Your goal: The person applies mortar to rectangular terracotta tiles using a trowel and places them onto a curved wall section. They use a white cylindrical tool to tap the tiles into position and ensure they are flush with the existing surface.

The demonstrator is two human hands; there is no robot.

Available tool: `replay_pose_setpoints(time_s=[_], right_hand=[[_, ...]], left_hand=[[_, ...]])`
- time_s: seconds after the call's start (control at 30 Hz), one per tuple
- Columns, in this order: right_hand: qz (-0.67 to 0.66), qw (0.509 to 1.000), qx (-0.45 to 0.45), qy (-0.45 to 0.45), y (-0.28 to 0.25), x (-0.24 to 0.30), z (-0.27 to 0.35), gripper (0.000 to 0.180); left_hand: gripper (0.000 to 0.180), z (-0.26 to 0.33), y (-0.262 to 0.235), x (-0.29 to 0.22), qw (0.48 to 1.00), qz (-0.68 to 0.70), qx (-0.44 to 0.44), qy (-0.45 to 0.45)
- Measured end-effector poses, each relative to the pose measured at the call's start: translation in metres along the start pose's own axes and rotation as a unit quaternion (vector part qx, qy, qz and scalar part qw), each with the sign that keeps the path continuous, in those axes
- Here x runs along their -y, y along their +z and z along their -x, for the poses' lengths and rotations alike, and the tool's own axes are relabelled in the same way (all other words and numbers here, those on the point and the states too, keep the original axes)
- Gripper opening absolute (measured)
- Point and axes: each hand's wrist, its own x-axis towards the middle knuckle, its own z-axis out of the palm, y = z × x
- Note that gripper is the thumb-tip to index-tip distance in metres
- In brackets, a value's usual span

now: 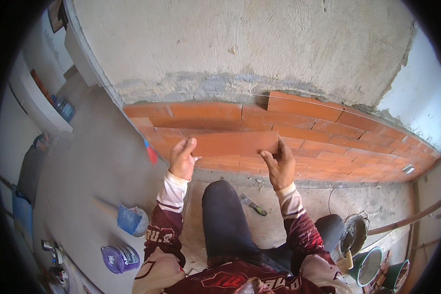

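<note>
A flat orange-red brick tile (232,143) spans the space between my two hands, held level in front of the wall. My left hand (183,158) grips its left end, thumb on top. At the opposite end, my right hand (279,164) pinches the tile between thumb and fingers. Behind it, rows of matching brick tiles (328,142) cover the lower wall. The top row has a gap left of a raised tile (304,105), roughly above the held one. A thin string (220,93) runs along the upper edge of the rows.
Rough grey plaster (240,44) covers the wall above. A putty knife (253,205) lies on the floor by my knee. To the right are a mortar pan (354,232) and a green bucket (367,266). At left stand a purple bucket (120,258) and a blue container (132,220).
</note>
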Motion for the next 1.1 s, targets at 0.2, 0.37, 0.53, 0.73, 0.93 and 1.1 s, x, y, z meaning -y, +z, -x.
replay_pose_setpoints(time_s=[0.2,0.37,0.53,0.73,0.93,1.1], right_hand=[[0.11,0.991,-0.001,-0.079,0.038,0.002,-0.048,0.062],[0.155,0.98,-0.036,-0.118,0.05,0.007,-0.069,0.062],[0.204,0.967,-0.066,-0.136,0.056,0.006,-0.076,0.062],[0.186,0.968,-0.119,-0.12,0.061,0.013,-0.075,0.059],[0.194,0.958,-0.162,-0.137,0.064,0.002,-0.077,0.056],[0.223,0.919,-0.222,-0.239,0.063,-0.008,-0.085,0.052]], left_hand=[[0.026,-0.068,-0.023,-0.042,0.995,-0.075,0.07,-0.01],[0.031,-0.09,-0.021,-0.065,0.984,-0.121,0.124,0.03],[0.039,-0.101,-0.015,-0.066,0.979,-0.186,0.05,0.068],[0.048,-0.101,0.001,-0.055,0.967,-0.203,0.005,0.156],[0.056,-0.1,-0.002,-0.042,0.919,-0.291,0.028,0.264],[0.06,-0.105,-0.002,-0.035,0.826,-0.429,-0.044,0.363]])
